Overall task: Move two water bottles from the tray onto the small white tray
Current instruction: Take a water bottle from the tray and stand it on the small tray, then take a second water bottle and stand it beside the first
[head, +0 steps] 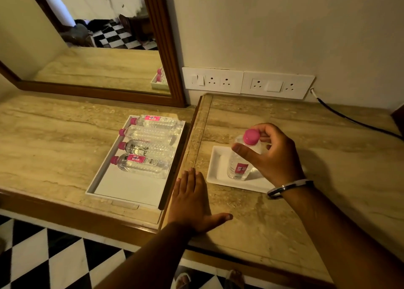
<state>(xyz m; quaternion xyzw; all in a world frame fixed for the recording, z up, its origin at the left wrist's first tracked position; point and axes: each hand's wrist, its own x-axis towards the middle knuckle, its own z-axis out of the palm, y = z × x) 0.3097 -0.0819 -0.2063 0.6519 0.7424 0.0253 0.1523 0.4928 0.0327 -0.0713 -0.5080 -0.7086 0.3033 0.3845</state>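
Note:
A clear water bottle (239,166) with a pink cap stands upright on the small white tray (215,172) on the raised right counter. My right hand (273,155) curls around the bottle's upper part, thumb and fingers just below the cap. On the lower left counter sits the large white tray (129,188); several bottles (144,155) lie in it side by side, pink caps pointing left. My left hand (192,203) rests flat, palm down, on the edge of the raised counter between the two trays, holding nothing.
A wood-framed mirror (166,48) stands against the wall behind the large tray. White wall sockets (247,82) sit behind the small tray, and a black cable (354,120) runs along the right counter. A step (192,144) separates the two counter levels. Checkered floor lies below.

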